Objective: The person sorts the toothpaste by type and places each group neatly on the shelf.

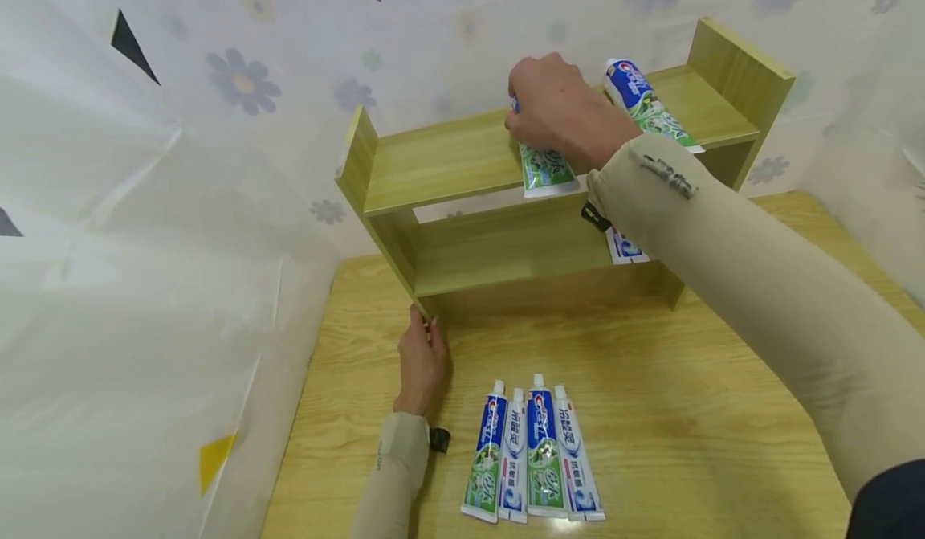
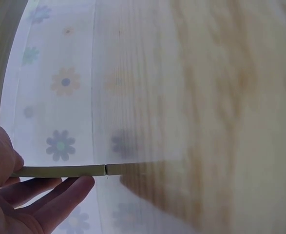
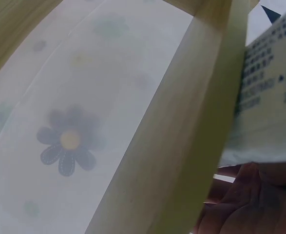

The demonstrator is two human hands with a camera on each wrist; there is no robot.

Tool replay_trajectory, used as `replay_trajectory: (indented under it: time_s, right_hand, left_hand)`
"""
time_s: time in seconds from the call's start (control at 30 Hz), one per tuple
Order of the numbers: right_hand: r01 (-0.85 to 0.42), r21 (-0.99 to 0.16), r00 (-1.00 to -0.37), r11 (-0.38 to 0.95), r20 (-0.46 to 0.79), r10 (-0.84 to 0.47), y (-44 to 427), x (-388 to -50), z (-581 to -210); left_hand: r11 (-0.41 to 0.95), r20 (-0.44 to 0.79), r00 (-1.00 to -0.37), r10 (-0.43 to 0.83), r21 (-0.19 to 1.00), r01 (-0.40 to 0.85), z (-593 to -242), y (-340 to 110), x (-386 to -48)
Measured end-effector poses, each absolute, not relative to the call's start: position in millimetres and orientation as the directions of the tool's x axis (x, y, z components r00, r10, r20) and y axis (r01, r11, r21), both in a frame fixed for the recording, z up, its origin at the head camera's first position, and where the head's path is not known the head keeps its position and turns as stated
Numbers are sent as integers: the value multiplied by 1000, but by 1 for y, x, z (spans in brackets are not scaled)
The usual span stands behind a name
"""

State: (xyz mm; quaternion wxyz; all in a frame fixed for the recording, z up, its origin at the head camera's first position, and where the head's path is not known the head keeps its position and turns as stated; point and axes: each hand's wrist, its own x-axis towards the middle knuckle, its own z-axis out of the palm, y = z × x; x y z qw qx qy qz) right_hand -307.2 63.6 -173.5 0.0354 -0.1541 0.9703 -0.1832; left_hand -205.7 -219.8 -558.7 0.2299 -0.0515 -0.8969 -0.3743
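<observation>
The two-tier wooden shelf (image 1: pixel 448 153) stands on the wood-grain table (image 1: pixel 686 410), in front of a flower-printed sheet (image 1: pixel 242 81). Above the shelf's upper board, near the middle, the right hand (image 1: pixel 556 109) has its fingers curled closely round a green-and-blue Crest toothpaste tube (image 1: pixel 547 171), whose flat crimped end juts past the board's front edge; whether the tube bears on the board cannot be told. The left hand (image 1: pixel 421 366) pinches the shelf's left side panel at its lower front corner, the thumb on one face and the fingers on the other, with only the panel's thickness between them. On the shelf's upper board, to the right, lies a second Crest tube (image 1: pixel 643 105), its cap toward the back. On the shelf's lower board, a white-and-blue tube (image 1: pixel 625 248) shows only its crimped end below the right sleeve (image 1: pixel 751 282). In front of the shelf, four tubes lie side by side, caps toward it: from the left, a Crest (image 1: pixel 485 452), a white Lengsuanling (image 1: pixel 515 459), another Crest (image 1: pixel 545 451) and another Lengsuanling (image 1: pixel 578 459).
</observation>
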Motion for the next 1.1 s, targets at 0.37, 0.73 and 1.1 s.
replay_trajectory:
  time_s: [0.37,0.73,1.1]
  right_hand:
    - [-249,-331,-959,910,-44,-279,63,-324,-171]
    - [-280,-332,-952,901,-20,-304,63,-321,-174]
    - [-278,-339,-956,899,3,-294,66,-319,-175]
  left_hand:
    - [736,433,-897,-88,635,235,-522,-201,-189]
    - [742,401,-912,-93,638,205,-521,-202,-189]
    - [704,472,-880,-51,642,303,-546,-216,-200]
